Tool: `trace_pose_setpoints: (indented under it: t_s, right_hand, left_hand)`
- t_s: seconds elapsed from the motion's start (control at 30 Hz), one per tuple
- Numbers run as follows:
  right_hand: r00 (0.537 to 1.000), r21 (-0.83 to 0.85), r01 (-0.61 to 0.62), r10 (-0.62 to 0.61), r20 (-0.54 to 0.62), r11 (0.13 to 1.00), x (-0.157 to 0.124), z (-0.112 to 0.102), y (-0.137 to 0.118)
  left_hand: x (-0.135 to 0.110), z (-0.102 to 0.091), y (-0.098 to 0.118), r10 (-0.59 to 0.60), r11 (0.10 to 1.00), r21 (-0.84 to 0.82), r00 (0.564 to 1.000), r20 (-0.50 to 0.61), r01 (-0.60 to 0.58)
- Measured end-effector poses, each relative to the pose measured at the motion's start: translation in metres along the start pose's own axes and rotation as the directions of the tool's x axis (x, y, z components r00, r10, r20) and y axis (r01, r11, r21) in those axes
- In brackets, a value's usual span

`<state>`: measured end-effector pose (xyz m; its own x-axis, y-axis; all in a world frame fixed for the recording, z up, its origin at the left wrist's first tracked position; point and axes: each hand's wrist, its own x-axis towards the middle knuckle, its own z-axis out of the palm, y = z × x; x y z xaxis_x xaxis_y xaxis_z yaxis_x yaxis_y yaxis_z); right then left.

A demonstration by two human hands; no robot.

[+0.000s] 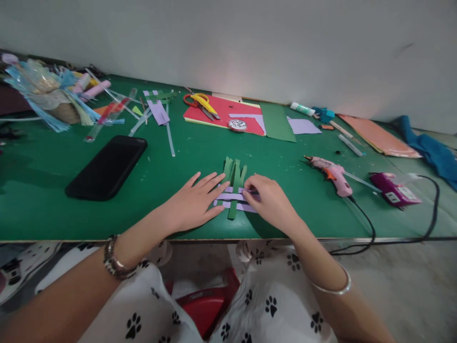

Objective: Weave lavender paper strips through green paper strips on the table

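Purple paper strips (233, 196) lie crosswise over and under green paper strips (236, 174) on the green table, forming a small weave near its front edge. My left hand (198, 202) rests flat with fingers spread, its fingertips on the left ends of the strips. At the weave's right side, my right hand (267, 197) has thumb and forefinger pinched on a purple strip; the other fingers are curled. Both hands partly cover the purple ends. The green strips fan upward, away from me.
A black phone (107, 166) lies left. Right are a pink glue gun (332, 174) with its cord and a purple power adapter (395, 189). Behind sit yellow-orange scissors (202, 102), red paper (221, 112), green paper (276, 121), a tape roll (237, 125) and a glue stick (302, 109).
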<state>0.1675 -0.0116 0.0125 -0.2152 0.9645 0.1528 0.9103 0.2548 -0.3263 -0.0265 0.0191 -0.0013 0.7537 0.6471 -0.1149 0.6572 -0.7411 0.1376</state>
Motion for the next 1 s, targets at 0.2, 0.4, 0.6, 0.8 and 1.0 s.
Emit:
trace_pose_setpoints:
  t_s: [0.2, 0.4, 0.6, 0.8, 1.0]
  right_hand:
    - [0.999, 0.086, -0.04, 0.037, 0.037, 0.995, 0.004, -0.007, 0.0]
    - [0.99, 0.248, -0.106, 0.079, 0.117, 0.963, 0.01, -0.007, 0.007]
    - [0.95, 0.3, -0.197, 0.106, 0.294, 0.933, 0.019, -0.01, 0.015]
    - [0.929, 0.31, -0.144, 0.021, 0.368, 0.94, 0.027, -0.015, 0.018]
    - [0.964, 0.145, -0.057, 0.017, 0.264, 0.988, 0.017, -0.017, 0.007]
  left_hand:
    - [-0.001, 0.0, -0.003, -0.013, 1.0, -0.024, 0.999, 0.043, 0.014]
    - [0.001, -0.002, -0.003, -0.008, 0.998, -0.054, 0.999, 0.043, 0.011]
    - [0.001, -0.005, -0.002, -0.023, 0.998, -0.054, 0.997, 0.079, 0.027]
    - [0.001, -0.004, -0.003, -0.023, 0.998, -0.052, 0.996, 0.087, 0.028]
    - [0.001, -0.002, -0.004, -0.012, 0.998, -0.053, 0.999, 0.051, 0.014]
